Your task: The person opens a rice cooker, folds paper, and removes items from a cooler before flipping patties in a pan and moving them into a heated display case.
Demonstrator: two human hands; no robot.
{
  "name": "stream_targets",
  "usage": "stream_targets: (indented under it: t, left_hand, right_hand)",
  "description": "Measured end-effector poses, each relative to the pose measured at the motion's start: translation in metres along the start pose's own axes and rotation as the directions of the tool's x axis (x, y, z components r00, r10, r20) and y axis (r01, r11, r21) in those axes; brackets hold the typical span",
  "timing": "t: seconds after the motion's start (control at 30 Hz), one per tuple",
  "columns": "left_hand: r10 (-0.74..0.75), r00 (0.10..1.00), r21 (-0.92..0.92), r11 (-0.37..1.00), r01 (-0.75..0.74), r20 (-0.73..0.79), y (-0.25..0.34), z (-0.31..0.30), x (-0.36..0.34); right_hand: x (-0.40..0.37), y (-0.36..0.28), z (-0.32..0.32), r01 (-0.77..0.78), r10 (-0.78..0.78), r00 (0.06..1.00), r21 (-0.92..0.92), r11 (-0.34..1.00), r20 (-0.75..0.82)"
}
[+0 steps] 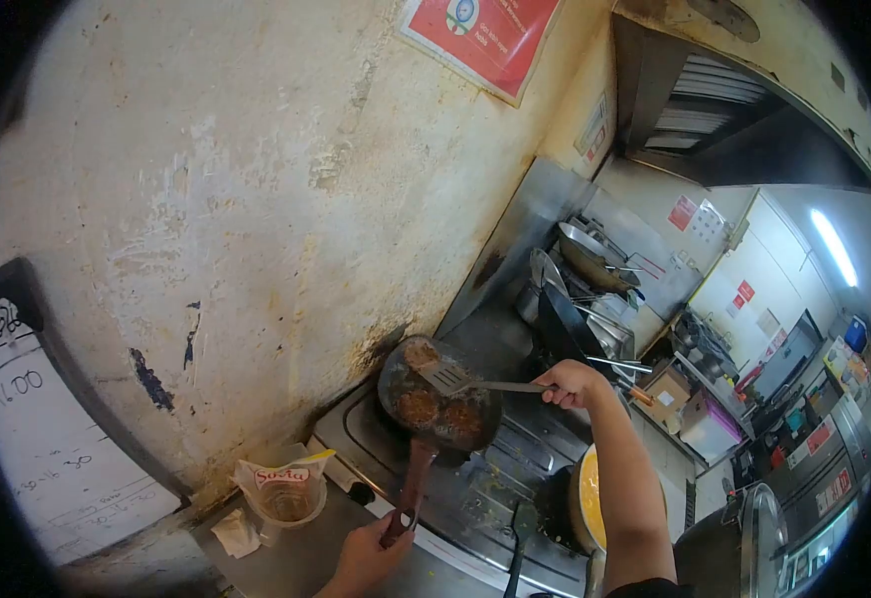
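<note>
My left hand grips the brown handle of a dark frying pan at the back left of the stove. Three browned, patty-like pieces lie in the pan, one near the far rim and two closer to the handle. From the right, my right hand holds the long handle of a slotted metal spatula. Its slotted blade is over the pan, right beside the far piece.
Below my right forearm, a pan with yellow contents sits on the stovetop, beside a dark utensil. Left of the stove stands a clear plastic tub. Woks and pots crowd the back counter. A stained wall rises behind the pan.
</note>
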State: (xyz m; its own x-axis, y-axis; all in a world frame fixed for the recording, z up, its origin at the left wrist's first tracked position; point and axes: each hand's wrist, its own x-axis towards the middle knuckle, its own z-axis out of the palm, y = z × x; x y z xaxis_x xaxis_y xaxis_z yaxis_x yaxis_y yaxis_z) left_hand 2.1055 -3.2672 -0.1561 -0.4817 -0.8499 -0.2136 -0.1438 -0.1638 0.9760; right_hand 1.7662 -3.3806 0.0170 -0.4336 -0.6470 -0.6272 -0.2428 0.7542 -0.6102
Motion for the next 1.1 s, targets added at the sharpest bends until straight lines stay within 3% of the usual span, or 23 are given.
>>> stream_targets:
  t: [0.1, 0.17, 0.33, 0.43, 0.57, 0.63, 0.77, 0.83, 0.93, 0.97, 1.03, 1.07, 1.1]
  left_hand:
    - [-0.007, 1.0, 0.017, 1.0, 0.007, -0.007, -0.001, -0.001, 0.0]
    - [-0.036, 0.999, 0.026, 0.999, 0.036, 0.009, 0.003, -0.001, -0.001]
    - [0.032, 0.999, 0.099, 0.995, -0.031, -0.002, 0.004, -0.004, 0.0]
    - [-0.029, 0.999, 0.192, 0.981, 0.032, -0.016, 0.011, -0.006, -0.002]
    - [0.009, 1.0, 0.154, 0.988, -0.007, -0.008, 0.004, -0.006, -0.001]
    - [-0.055, 0.998, 0.147, 0.988, 0.056, -0.01, 0.009, -0.006, -0.003]
    - [-0.016, 1.0, 0.119, 0.993, 0.017, -0.012, 0.008, -0.007, -0.002]
    - [-0.065, 0.998, 0.108, 0.992, 0.064, 0.0, 0.017, -0.009, -0.005]
    - [-0.048, 0.999, 0.053, 0.997, 0.049, -0.018, 0.006, -0.008, -0.003]
    - [-0.051, 0.999, 0.053, 0.997, 0.052, -0.016, 0.004, -0.008, -0.002]
    - [-0.051, 0.999, 0.14, 0.989, 0.048, 0.017, 0.0, -0.009, -0.001]
    - [-0.05, 0.999, 0.141, 0.989, 0.047, 0.02, -0.001, -0.008, 0.0]
    - [-0.048, 0.999, 0.158, 0.986, 0.049, -0.006, -0.002, -0.007, 0.0]
  right_hand:
    - [-0.003, -0.005, -0.007, 0.032, -0.031, 0.999, -0.07, 0.997, 0.015]
    - [-0.012, -0.011, -0.005, 0.073, -0.088, 0.992, -0.167, 0.983, -0.086]
    - [-0.015, -0.023, -0.017, 0.072, -0.073, 0.997, -0.13, 0.989, -0.008]
    - [-0.02, -0.031, -0.014, 0.083, -0.089, 0.995, -0.132, 0.988, -0.037]
    - [-0.023, -0.042, -0.007, 0.119, -0.126, 0.992, -0.168, 0.979, -0.032]
    - [-0.019, -0.046, 0.002, 0.125, -0.138, 0.989, -0.196, 0.973, -0.057]
    - [-0.015, -0.054, 0.022, 0.167, -0.21, 0.975, -0.367, 0.915, -0.08]
    - [-0.02, -0.055, 0.027, 0.185, -0.241, 0.967, -0.411, 0.893, -0.087]
    - [-0.021, -0.053, 0.024, 0.394, -0.593, 0.804, -0.711, 0.582, -0.039]
    - [-0.018, -0.048, 0.025, 0.392, -0.59, 0.806, -0.711, 0.583, -0.039]
    - [-0.016, -0.032, 0.034, 0.302, -0.915, 0.403, -0.947, 0.107, 0.025]
    - [-0.016, -0.028, 0.039, 0.3, -0.914, 0.404, -0.948, 0.109, 0.023]
    - [-0.024, -0.027, 0.051, 0.236, -0.881, 0.474, -0.961, 0.145, -0.017]
